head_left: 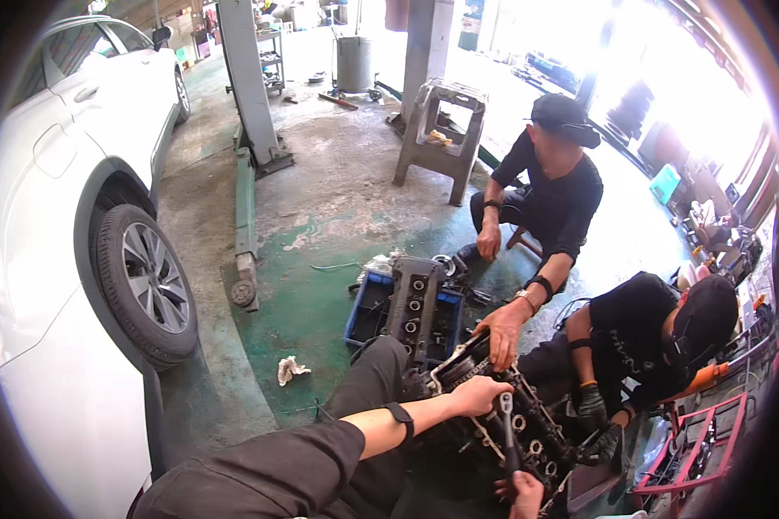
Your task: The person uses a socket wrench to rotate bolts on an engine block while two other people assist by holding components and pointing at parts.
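Patchy green floor (307,298), grey stool (438,157)

Blown-out daylight glare at upper right, fisheye curvature along the white car (39,225), black corners.

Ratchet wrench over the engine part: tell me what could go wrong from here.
The ratchet wrench could slip, and the bare left hand at its head might strike the engine part.
A co-worker's bare hand on the engine part is close to the left hand and could get knocked.
The long metal cover lying across the blue crate might shift if the nearby knee bumps it.
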`<state>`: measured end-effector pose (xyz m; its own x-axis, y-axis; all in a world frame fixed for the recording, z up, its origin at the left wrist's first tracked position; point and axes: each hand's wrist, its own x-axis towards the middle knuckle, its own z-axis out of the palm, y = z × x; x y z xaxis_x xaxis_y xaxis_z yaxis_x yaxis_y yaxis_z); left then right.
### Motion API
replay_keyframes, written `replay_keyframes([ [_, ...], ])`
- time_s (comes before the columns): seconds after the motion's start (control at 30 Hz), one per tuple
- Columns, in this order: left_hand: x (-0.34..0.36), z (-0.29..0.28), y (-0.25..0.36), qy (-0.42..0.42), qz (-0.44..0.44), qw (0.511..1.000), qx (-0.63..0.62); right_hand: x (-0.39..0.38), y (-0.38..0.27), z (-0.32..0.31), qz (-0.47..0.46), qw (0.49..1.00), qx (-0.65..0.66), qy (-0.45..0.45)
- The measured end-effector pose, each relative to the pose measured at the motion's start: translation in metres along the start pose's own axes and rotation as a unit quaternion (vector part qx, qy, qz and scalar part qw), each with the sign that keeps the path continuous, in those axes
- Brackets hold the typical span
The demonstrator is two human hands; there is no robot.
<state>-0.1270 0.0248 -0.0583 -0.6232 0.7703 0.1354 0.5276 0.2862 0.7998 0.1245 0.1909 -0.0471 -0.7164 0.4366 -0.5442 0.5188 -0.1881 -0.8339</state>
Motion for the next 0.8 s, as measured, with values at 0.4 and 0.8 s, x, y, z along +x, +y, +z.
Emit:
replay_keyframes([
  [0.4, 0.005, 0.001, 0.004, -0.004, 0.036, 0.999, 0.029, -0.034, -0.021, 0.133, 0.082, 0.967, 0.098, -0.220],
  [0.8, 0.025, -0.041, -0.020, -0.129, 0.142, 0.977, 0.092, -0.022, 0.002, 0.175, -0.021, 0.961, 0.244, -0.127],
])
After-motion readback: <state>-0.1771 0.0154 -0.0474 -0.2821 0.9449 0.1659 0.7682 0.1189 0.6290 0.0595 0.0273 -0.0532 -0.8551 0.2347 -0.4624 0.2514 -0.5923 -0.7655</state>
